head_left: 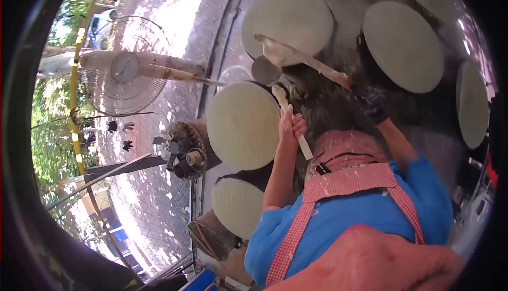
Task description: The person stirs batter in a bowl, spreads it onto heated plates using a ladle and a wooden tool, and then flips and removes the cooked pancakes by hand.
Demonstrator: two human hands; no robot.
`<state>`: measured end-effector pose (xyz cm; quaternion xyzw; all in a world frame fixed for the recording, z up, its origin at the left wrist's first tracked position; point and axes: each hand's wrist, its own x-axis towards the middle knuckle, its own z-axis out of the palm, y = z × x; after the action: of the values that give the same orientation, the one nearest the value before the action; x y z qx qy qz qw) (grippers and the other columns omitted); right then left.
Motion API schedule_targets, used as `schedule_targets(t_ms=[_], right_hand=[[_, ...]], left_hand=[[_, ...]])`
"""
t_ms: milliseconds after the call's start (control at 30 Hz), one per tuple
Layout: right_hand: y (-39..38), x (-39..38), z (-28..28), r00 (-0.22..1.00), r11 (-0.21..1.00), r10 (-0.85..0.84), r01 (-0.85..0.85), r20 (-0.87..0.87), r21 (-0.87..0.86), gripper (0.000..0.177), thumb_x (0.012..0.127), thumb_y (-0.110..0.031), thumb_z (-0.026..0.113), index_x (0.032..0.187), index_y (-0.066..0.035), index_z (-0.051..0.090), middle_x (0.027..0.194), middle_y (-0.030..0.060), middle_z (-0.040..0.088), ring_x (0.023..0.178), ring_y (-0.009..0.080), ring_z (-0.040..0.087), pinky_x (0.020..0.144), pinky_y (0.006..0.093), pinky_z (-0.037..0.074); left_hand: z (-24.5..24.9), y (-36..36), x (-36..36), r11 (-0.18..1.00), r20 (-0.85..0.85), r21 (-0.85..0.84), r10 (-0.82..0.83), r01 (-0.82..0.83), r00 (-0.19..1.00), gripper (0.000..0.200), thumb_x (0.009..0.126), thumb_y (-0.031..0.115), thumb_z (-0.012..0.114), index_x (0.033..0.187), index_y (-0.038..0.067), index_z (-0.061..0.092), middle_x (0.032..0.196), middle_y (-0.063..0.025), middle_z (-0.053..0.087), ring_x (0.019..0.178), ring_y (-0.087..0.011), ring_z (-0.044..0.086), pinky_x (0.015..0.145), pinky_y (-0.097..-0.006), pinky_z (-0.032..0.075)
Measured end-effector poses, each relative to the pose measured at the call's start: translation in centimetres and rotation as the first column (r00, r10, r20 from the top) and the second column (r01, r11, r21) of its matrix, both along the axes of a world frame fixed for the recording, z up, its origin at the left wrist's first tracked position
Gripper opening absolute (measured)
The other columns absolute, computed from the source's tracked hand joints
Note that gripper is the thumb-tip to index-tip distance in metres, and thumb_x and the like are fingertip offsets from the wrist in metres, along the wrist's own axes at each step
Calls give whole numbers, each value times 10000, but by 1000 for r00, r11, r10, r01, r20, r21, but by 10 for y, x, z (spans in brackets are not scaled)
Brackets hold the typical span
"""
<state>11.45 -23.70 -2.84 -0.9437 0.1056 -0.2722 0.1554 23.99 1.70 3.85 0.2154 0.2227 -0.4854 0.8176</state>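
My left hand (292, 125) is bare and closed round the pale handle of a ladle-like tool (280, 98). A round grey head (266, 70) lies at the handle's upper end, close to the rim of a pale round griddle (243, 126). My right hand (373, 106), in a dark glove and slightly blurred, is closed on the lower end of a long wooden spatula (312, 62). The spatula slants up and left over the edge of another pale round griddle (288, 26). Whitish paste (278, 54) clings beneath its far end. The gloved fingers are hard to make out.
More pale round griddles stand at the right (403, 46), far right (472, 105) and lower left (238, 206). Left of me are a pedestal fan (125, 67), a cluttered round stand (185, 151) and a wire fence (159, 196).
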Motion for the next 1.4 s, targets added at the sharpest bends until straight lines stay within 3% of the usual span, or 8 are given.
schedule_targets(t_ms=[33, 100, 367, 567, 767, 1133, 1200, 1400], right_hand=[[8, -17, -8, 999, 999, -31, 30, -35, -28, 207, 725, -212, 589, 909, -120, 609, 700, 92, 583, 601, 243, 549, 549, 371, 419], [35, -38, 19, 996, 996, -80, 81, -29, 35, 182, 723, -234, 599, 799, -69, 615, 711, 98, 586, 620, 253, 555, 574, 361, 435], [37, -115, 13, 920, 904, -149, 275, -361, 328, 417, 683, -389, 584, 917, -44, 567, 865, 185, 566, 737, 324, 554, 634, 398, 436], [-51, -225, 10, 715, 870, -307, 479, -629, 120, 361, 695, -391, 540, 834, -60, 579, 784, 190, 574, 721, 314, 560, 624, 407, 426], [-197, -338, -22, 596, 600, -729, 793, -335, 105, 318, 712, -316, 544, 911, -70, 579, 863, 192, 579, 811, 310, 564, 716, 431, 412], [-304, -363, 25, 513, 554, -789, 832, -338, -31, 233, 688, -195, 516, 867, -56, 572, 852, 166, 585, 753, 319, 566, 674, 411, 440], [-327, -394, 37, 563, 563, -826, 826, -31, 0, 207, 689, -215, 508, 803, -57, 577, 756, 161, 594, 706, 324, 567, 646, 405, 441], [-437, -500, 178, 454, 480, -877, 823, -157, -303, 283, 703, -308, 529, 791, -50, 604, 712, 164, 594, 695, 274, 588, 631, 369, 456]], left_hand=[[2, 6, -12, 989, 104, 151, -9, -7, 995, 284, 852, 264, 474, 656, 85, 374, 497, 33, 256, 349, -58, 241, 291, -190, 231], [6, 6, -13, 971, -483, -238, -95, -27, 871, 195, 859, 275, 467, 809, 87, 449, 519, 27, 261, 361, -55, 251, 292, -179, 236], [16, 4, -86, 880, -551, -465, -371, 93, 748, 410, 876, 383, 384, 588, 107, 289, 470, 29, 245, 354, -65, 239, 306, -212, 204], [-11, -19, -152, 873, -528, -414, -461, 258, 713, 368, 870, 334, 415, 603, 112, 294, 473, 35, 254, 369, -64, 236, 349, -205, 228], [-1, -85, -229, 940, -555, -293, -317, 176, 769, 286, 901, 168, 365, 1142, 21, 416, 589, 17, 285, 443, -44, 284, 380, -186, 267], [39, -167, -227, 847, -502, -310, -531, 431, 683, 269, 896, 158, 366, 1120, 29, 441, 562, 16, 269, 439, -51, 270, 391, -177, 281], [38, -173, -221, 827, -472, -317, -562, 464, 679, 269, 897, 158, 366, 1125, 32, 437, 568, 17, 269, 442, -49, 272, 391, -175, 279], [34, -177, -218, 854, -432, -209, -518, 477, 739, 295, 908, 195, 344, 1142, 47, 447, 567, 15, 275, 421, -43, 277, 368, -180, 281]])
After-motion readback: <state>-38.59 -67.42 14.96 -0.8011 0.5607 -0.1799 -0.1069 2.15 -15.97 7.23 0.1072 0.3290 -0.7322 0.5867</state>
